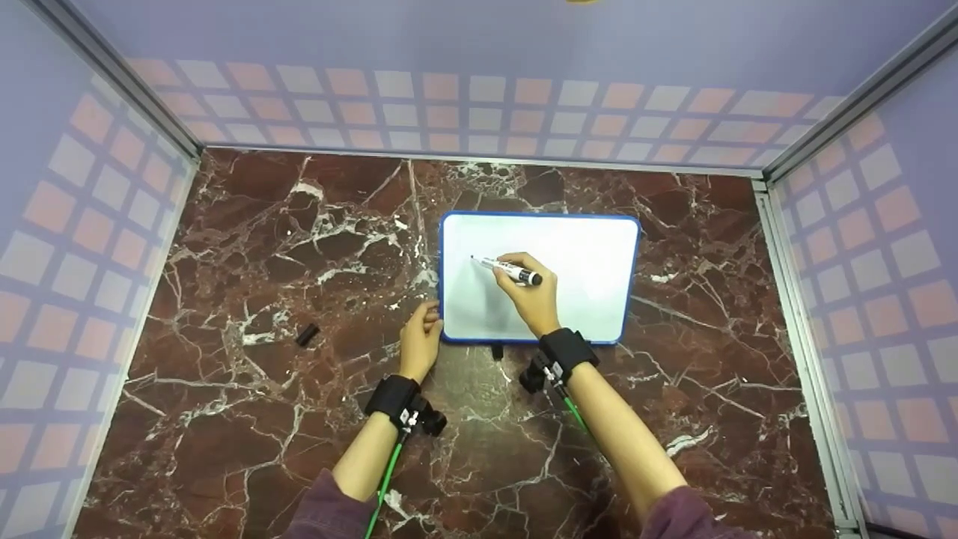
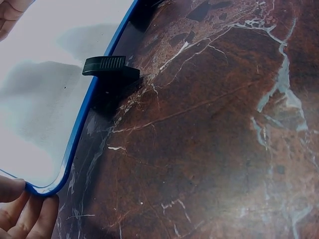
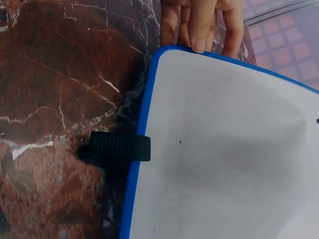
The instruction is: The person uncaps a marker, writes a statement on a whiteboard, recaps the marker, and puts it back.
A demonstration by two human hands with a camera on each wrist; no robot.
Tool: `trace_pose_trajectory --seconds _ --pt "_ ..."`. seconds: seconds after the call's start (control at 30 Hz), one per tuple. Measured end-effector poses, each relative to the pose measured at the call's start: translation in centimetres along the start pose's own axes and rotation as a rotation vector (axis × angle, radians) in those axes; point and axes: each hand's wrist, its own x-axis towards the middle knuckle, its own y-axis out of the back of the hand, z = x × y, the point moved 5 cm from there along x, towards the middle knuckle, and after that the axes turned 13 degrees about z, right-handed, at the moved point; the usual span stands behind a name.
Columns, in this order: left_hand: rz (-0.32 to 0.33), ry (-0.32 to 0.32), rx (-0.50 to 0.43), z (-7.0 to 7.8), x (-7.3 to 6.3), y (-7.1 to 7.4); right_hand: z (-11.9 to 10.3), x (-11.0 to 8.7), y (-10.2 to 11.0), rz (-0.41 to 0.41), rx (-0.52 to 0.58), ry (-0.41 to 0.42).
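Note:
A whiteboard (image 1: 584,284) with a blue frame rests on the marbled table. My right hand (image 1: 535,292) grips a white marker (image 1: 509,269) with a black end, its tip close over the left part of the board. My left hand (image 1: 421,340) is at the board's near left corner. In the left wrist view, the left thumb (image 2: 11,189) lies on top of the rim and the fingers sit against its outer side, pinching the edge. A black clip (image 3: 119,146) is fixed on the board's near edge.
A short black cap-like cylinder (image 1: 307,334) lies on the table left of the left hand. Walls with a pattern of pale squares (image 1: 486,112) enclose the table at the back and both sides. Green cables (image 1: 385,479) run from both wrist cameras.

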Motion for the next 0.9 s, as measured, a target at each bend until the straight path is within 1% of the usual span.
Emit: trace_pose_trajectory --seconds 0.13,0.23,0.47,0.83,0.9 --pt "0.006 0.0 0.01 -0.06 0.12 0.05 -0.36 -0.04 -0.29 -0.015 0.007 0.048" --pt "0.016 0.006 0.011 -0.07 0.19 0.11 -0.53 -0.1 -0.51 -0.025 0.031 0.063" --pt "0.01 0.03 -0.006 -0.11 0.08 0.07 -0.36 -0.49 -0.69 -0.022 0.029 0.078" --pt "0.026 0.027 -0.03 -0.29 0.16 -0.04 -0.67 -0.45 -0.94 -0.019 0.045 0.101" --pt "0.023 0.023 -0.022 -0.21 0.16 -0.07 0.01 -0.43 -1.0 -0.019 0.035 0.104"
